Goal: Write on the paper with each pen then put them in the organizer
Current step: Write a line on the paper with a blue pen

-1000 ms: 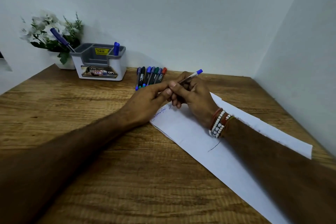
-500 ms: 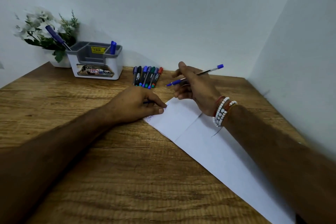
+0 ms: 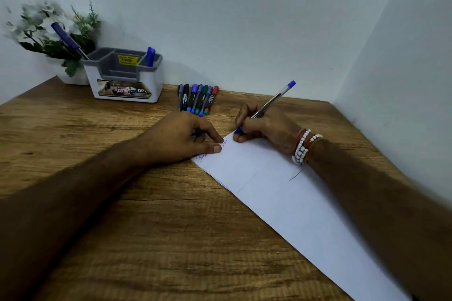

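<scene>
Seeing the right hand (image 3: 266, 127) with its grip clamped on the ballpoint pen (image 3: 274, 99), tip down at the far corner of the paper (image 3: 281, 193), blue end tilted up toward the back wall. Left hand (image 3: 181, 139): thumb and forefinger tips press the paper's near-left edge and the other fingers are curled under. A small blue piece shows beneath them; I can't tell if that grip holds it.

The paper is a long strip running diagonally, out of frame at lower right, partly under the right forearm. The bench (image 3: 97, 203) butts against the back and right walls, and the right hand sits near that corner. There is bare wood left of and in front of the left forearm. The row of markers (image 3: 197, 99) lies just beyond the left hand. The organizer (image 3: 124, 76) is back-left at the wall, well apart from both hands, with two blue pens standing in it.

Versus 0.5 s ago: the pen was lifted, roughly level, off the paper; now it's planted. The left hand is unchanged on the paper's edge. At 1.0 s ago both hands met at the pen.
</scene>
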